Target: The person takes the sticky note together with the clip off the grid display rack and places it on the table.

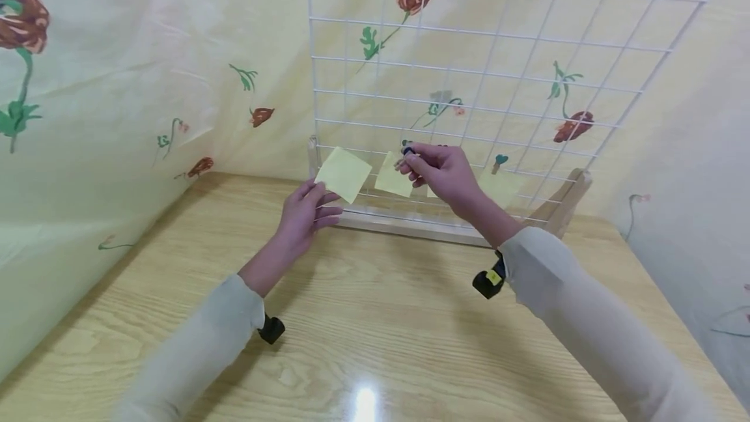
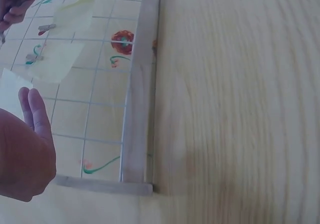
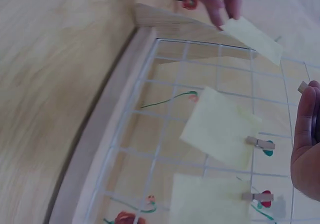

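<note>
In the head view my left hand (image 1: 301, 213) pinches a pale yellow square of paper (image 1: 344, 176) at its lower left corner, in front of the wire grid's left end. The other fingers extend below it. My right hand (image 1: 444, 171) is raised just right of that paper, holding a small clothespin with a dark decoration (image 1: 408, 149) between thumb and fingertips. The right wrist view shows only the wooden tip of this clothespin (image 3: 303, 87). Beyond the right hand a second yellow paper (image 1: 391, 178) hangs on the grid, fastened by a clothespin (image 3: 260, 143) with a green heart.
The white wire grid (image 1: 486, 73) stands on a wooden base (image 1: 410, 229). More yellow paper (image 1: 500, 187) hangs farther right under a green-heart clothespin (image 1: 500, 159); another clothespin (image 3: 257, 197) bears a red heart. Flowered cloth (image 1: 117, 83) surrounds the wooden table (image 1: 363, 318).
</note>
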Demonstrator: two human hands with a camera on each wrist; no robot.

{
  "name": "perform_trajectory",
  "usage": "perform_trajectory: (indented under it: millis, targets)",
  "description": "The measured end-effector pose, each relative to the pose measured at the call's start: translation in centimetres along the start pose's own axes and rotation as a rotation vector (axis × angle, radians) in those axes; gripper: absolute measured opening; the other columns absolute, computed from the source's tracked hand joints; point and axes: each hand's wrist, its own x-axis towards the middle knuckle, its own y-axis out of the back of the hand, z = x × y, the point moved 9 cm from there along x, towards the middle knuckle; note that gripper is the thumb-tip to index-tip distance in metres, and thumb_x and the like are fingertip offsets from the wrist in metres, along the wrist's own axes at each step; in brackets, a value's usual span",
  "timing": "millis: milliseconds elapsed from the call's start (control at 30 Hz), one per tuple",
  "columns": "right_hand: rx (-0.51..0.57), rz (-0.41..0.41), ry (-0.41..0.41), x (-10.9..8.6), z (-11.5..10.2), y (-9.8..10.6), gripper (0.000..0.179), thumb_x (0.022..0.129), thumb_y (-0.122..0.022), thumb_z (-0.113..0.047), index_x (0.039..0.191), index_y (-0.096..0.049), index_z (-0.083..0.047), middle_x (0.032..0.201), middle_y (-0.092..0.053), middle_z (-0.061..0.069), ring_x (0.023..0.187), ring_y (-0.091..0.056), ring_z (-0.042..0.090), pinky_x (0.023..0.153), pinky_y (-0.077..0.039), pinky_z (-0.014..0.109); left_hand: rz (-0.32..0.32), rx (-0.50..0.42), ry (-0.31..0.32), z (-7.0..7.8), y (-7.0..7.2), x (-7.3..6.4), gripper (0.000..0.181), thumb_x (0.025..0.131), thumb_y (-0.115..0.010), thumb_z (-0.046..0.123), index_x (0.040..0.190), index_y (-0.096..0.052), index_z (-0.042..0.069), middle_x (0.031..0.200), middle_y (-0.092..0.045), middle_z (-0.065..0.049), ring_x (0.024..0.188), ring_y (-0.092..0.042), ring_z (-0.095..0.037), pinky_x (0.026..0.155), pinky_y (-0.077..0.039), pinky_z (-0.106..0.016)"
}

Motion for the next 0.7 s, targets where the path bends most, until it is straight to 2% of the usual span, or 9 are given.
perform_trajectory:
  millis: [233,467,700]
  targets:
    - [-0.023,-0.054,-0.008,-2.5,1.1,0.7,0.034,0.097,-0.056,-0.008,0.125,-0.057,0.011,0.082,-0.070,-0.005,0.075,-0.063,0.008,0.065,-0.056,0.020,-0.021,0.166,-0.028,0.5,0.9,-0.9,0.013,0.102,-0.048,0.022,0.109,-0.048,0.012,0.082,-0.068,0.001,0.064,-0.068,-0.012,0.059,-0.058,-0.024]
    - [-0.081,-0.046,-0.033,-4.4,1.7,2.1,0.033,0.098,-0.056,-0.010,0.125,-0.058,0.009,0.082,-0.070,-0.004,0.076,-0.063,0.011,0.065,-0.057,0.022,-0.059,0.296,-0.031,0.6,1.7,-2.1,0.017,0.102,-0.048,0.021,0.113,-0.050,0.008,0.083,-0.069,-0.001,0.062,-0.065,-0.010,0.057,-0.056,-0.023]
    - [-0.095,-0.060,-0.024,-6.3,1.5,3.2,0.031,0.098,-0.055,-0.010,0.122,-0.059,0.009,0.081,-0.070,-0.006,0.074,-0.062,0.011,0.065,-0.057,0.022,-0.085,0.421,-0.026,0.9,2.4,-3.3,0.028,0.101,-0.050,0.021,0.124,-0.048,0.005,0.082,-0.069,0.001,0.062,-0.065,-0.011,0.059,-0.056,-0.024]
